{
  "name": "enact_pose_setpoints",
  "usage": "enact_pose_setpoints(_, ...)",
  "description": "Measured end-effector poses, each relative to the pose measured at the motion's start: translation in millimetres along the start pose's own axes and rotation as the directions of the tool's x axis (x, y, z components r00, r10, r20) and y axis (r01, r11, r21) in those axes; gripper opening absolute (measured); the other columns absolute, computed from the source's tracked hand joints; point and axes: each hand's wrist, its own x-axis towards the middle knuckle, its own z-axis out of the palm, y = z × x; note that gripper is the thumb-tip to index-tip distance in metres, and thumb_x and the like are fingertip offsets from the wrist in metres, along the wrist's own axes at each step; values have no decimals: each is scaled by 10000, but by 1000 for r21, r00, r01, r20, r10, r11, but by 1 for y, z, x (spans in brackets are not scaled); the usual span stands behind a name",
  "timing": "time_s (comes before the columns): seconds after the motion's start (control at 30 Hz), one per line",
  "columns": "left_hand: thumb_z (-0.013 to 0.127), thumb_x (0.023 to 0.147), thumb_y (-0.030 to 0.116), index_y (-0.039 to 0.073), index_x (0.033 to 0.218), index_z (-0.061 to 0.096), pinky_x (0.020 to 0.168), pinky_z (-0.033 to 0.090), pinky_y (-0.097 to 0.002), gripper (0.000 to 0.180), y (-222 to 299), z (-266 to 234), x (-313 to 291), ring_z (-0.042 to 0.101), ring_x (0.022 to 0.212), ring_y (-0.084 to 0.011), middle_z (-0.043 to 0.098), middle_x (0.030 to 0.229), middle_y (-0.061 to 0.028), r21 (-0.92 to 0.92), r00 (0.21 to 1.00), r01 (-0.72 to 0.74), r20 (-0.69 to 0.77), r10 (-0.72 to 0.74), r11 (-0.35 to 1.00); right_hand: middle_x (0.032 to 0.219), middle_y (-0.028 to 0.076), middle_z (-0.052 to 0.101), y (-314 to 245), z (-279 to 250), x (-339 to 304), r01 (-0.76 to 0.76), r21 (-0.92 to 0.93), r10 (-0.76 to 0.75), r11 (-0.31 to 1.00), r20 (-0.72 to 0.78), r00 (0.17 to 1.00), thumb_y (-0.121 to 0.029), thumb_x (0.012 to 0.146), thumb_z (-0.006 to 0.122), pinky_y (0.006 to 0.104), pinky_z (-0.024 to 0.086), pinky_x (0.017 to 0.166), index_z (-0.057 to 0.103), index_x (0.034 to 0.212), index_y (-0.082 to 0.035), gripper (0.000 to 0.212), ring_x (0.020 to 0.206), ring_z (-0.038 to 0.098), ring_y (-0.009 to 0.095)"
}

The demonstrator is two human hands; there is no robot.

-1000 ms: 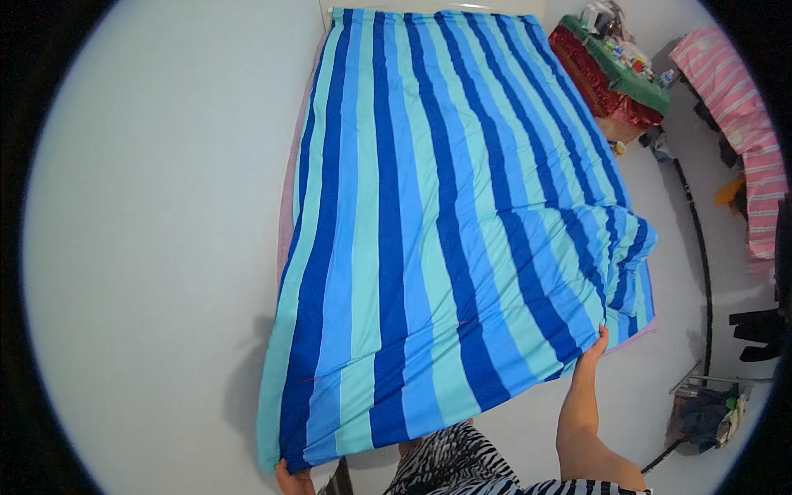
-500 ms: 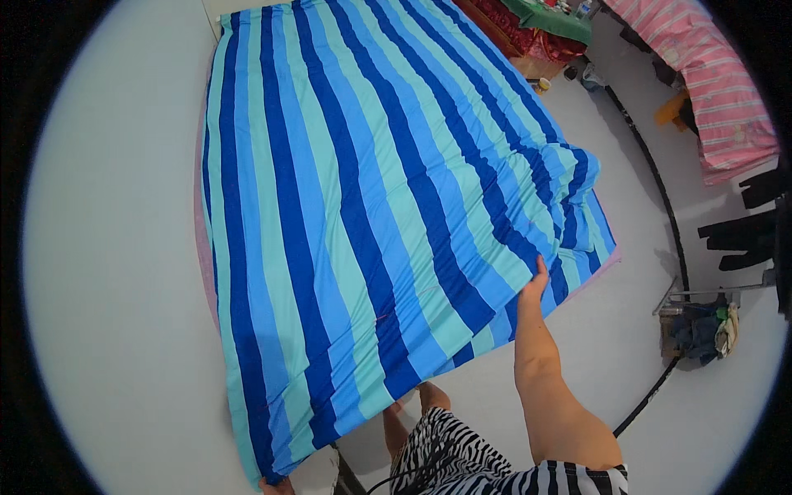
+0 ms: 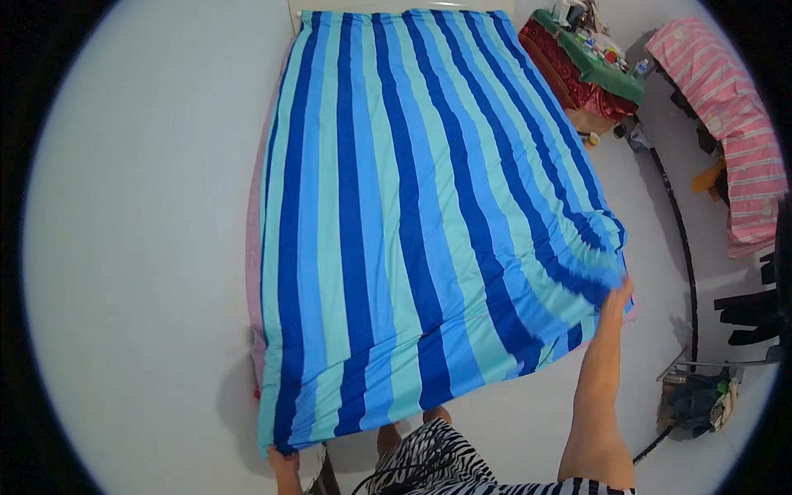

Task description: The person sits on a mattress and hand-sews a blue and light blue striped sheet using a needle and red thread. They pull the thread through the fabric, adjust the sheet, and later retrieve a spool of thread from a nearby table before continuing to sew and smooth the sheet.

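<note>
A large quilt (image 3: 379, 214) in dark blue, light blue and mint stripes lies over a bed in front of me. At its near left corner my left hand (image 3: 285, 459) is closed on the fabric, low in the view. My right hand (image 3: 619, 293) is closed on the quilt's near right part, arm stretched out; its fingers are partly hidden by bunched, motion-blurred cloth. Between the two hands the near edge slants up to the right. A pink sheet (image 3: 255, 272) shows in a strip along the bed's left side.
Back right, a table with a green cloth (image 3: 606, 73) holds bottles and small items. Pink striped fabric (image 3: 718, 107) hangs at the right, with dark clothes (image 3: 747, 318) below it. A rack with folded clothes (image 3: 697, 404) stands lower right. A white wall (image 3: 148, 247) fills the left.
My right hand has moved right and pulled the quilt's near right part outward. My left hand still grips the left corner. The whole view has shifted, showing more of the bed's far end.
</note>
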Motion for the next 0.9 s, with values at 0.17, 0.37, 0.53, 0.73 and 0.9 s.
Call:
enact_pose_setpoints(0.17,421,855,325,47,1261,374,899,395,-499,494,-9,41,-18,437,1113,-294,419,1254,-152,-139,999,50,16,-48,989,725,101,576,-54,275,-220,288,-418,-50,861,494,868,-138,632,662,380,452,552,560,716,-30,171,591,550,231)
enact_pose_setpoints(0.37,433,871,406,90,1299,354,887,403,-479,538,-25,37,30,394,1165,-295,387,1303,-119,-35,986,117,126,-112,992,1005,177,606,45,173,-455,531,-434,543,727,837,-59,-85,611,627,342,477,673,511,1230,-111,630,723,592,252)
enact_pose_setpoints(0.53,468,849,378,85,1310,341,863,406,-470,561,-44,31,60,378,1172,-304,411,1286,-116,230,995,77,42,-89,970,1051,170,594,154,115,-456,715,-418,803,560,487,-343,-64,625,571,357,468,682,405,1323,-200,730,770,595,293)
enact_pose_setpoints(0.73,632,778,296,-5,1287,350,985,246,-506,655,-42,136,-10,369,1177,-358,432,1262,-170,942,394,-335,118,912,23,1008,170,609,251,24,-424,893,-273,887,358,398,-234,-104,669,547,442,470,689,418,1303,-229,660,829,602,335)
enact_pose_setpoints(0.9,558,799,457,1,1303,349,1017,206,-506,712,-12,216,18,287,1270,-348,392,1323,-185,768,454,-629,492,743,-124,978,158,620,225,37,-440,866,-258,807,428,541,-237,-114,667,565,433,477,663,461,1254,-210,604,795,603,338)
